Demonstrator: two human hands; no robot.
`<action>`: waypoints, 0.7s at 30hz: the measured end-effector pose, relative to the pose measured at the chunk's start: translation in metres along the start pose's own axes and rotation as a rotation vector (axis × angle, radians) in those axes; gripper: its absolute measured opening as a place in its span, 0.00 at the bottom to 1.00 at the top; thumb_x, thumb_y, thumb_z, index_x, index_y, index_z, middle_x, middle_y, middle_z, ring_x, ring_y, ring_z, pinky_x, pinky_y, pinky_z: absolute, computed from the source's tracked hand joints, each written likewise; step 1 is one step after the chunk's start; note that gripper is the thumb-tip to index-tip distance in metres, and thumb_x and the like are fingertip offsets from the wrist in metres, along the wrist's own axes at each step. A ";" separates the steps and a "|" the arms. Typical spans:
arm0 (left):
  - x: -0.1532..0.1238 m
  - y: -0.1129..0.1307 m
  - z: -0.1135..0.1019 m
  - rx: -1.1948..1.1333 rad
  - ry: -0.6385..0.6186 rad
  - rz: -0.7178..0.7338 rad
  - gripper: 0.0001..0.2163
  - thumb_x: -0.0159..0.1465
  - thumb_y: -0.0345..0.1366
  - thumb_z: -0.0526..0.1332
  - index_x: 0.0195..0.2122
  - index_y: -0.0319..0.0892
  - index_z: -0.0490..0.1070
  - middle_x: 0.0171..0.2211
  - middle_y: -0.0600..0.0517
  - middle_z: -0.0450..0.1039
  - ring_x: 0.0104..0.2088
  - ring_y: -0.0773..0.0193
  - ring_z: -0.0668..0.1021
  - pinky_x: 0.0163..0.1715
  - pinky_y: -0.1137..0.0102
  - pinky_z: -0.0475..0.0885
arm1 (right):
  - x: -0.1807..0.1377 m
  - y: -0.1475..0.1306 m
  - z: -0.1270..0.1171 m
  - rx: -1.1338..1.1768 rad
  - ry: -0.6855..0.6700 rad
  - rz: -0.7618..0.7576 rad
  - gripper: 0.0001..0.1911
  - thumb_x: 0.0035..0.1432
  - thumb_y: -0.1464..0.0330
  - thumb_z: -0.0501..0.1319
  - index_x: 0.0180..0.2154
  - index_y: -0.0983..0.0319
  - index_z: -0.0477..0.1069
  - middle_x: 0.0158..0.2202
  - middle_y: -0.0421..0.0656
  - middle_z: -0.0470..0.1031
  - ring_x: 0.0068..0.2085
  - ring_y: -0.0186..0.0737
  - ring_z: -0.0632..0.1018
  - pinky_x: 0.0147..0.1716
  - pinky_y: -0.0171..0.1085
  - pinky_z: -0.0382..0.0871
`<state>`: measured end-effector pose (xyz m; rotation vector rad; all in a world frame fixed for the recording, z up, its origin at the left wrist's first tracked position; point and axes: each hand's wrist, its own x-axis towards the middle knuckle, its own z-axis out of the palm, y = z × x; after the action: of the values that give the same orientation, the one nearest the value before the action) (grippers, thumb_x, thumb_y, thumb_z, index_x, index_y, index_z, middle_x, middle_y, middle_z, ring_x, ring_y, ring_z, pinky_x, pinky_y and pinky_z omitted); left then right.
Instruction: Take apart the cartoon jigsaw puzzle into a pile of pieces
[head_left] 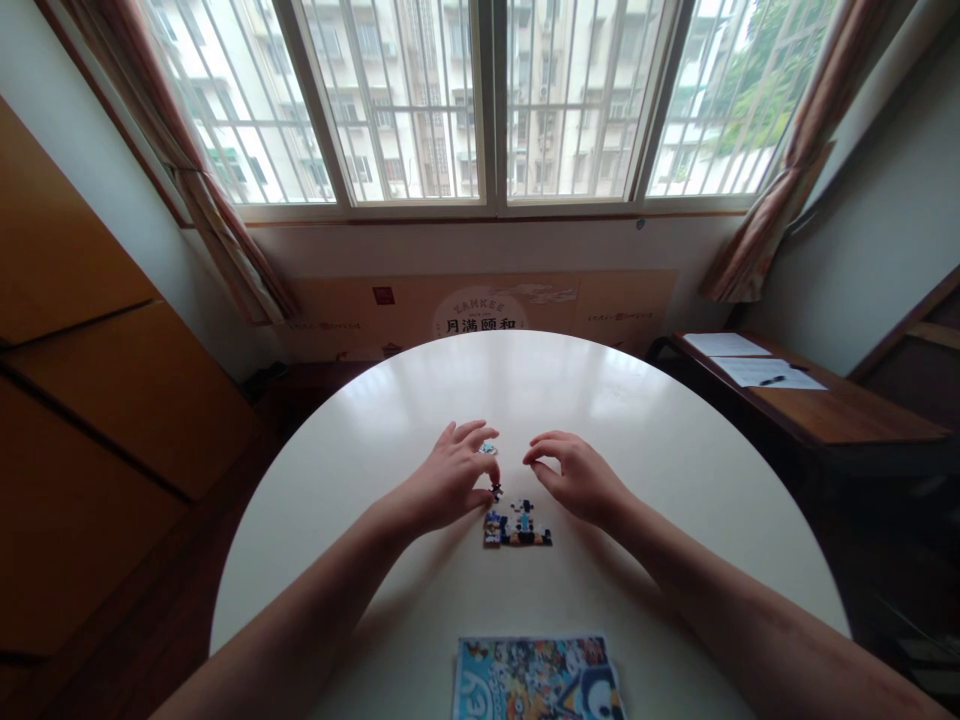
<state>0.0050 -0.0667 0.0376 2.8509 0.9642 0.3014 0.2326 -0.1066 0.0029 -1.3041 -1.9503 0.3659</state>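
Note:
My left hand [454,475] pinches a small dark jigsaw puzzle piece [496,491] between thumb and index finger, just above the left side of a partly joined puzzle [525,532]. The joined pieces show blue, black, white and orange patches. Beyond the fingers lies a light-blue and white puzzle piece or small group of pieces [488,449], partly covered by my left hand. My right hand [574,470] hovers to the right of the puzzle, fingers curved, thumb and fingertips apart, with nothing visible between them.
A colourful cartoon picture sheet or box [536,680] lies at the near edge of the round white table [315,540]. To the right, papers [765,373] and a pen rest on a wooden side table [862,415]. A barred window stands beyond, with a wooden cabinet at left.

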 end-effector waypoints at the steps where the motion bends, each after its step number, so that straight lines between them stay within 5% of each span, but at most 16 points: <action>1: 0.000 -0.001 -0.001 -0.014 0.005 -0.004 0.07 0.56 0.32 0.71 0.35 0.47 0.78 0.61 0.46 0.66 0.66 0.43 0.60 0.63 0.38 0.50 | 0.000 -0.001 -0.001 0.005 0.006 0.001 0.10 0.58 0.74 0.60 0.35 0.57 0.80 0.42 0.45 0.80 0.45 0.46 0.78 0.49 0.46 0.71; 12: -0.005 -0.011 -0.018 -0.265 0.042 -0.047 0.01 0.57 0.34 0.70 0.30 0.46 0.80 0.57 0.46 0.70 0.62 0.47 0.66 0.59 0.50 0.64 | -0.001 -0.007 -0.004 0.039 0.024 -0.008 0.10 0.58 0.74 0.60 0.36 0.57 0.80 0.42 0.44 0.79 0.46 0.46 0.77 0.49 0.46 0.70; 17: -0.013 -0.047 -0.036 -0.399 0.152 -0.173 0.12 0.61 0.47 0.65 0.33 0.43 0.78 0.60 0.44 0.67 0.59 0.49 0.70 0.58 0.51 0.65 | -0.002 -0.006 -0.005 0.040 0.030 0.009 0.10 0.58 0.74 0.61 0.36 0.57 0.79 0.43 0.44 0.79 0.47 0.46 0.77 0.50 0.45 0.70; 21: -0.014 -0.064 -0.031 -0.417 0.093 -0.249 0.19 0.59 0.55 0.64 0.33 0.43 0.78 0.61 0.44 0.67 0.60 0.47 0.70 0.59 0.53 0.64 | -0.002 -0.006 -0.006 0.052 0.015 0.013 0.10 0.58 0.75 0.60 0.36 0.58 0.79 0.41 0.44 0.80 0.44 0.44 0.78 0.47 0.44 0.71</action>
<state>-0.0500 -0.0230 0.0545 2.3334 1.1084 0.5406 0.2334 -0.1122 0.0103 -1.2833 -1.9086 0.4094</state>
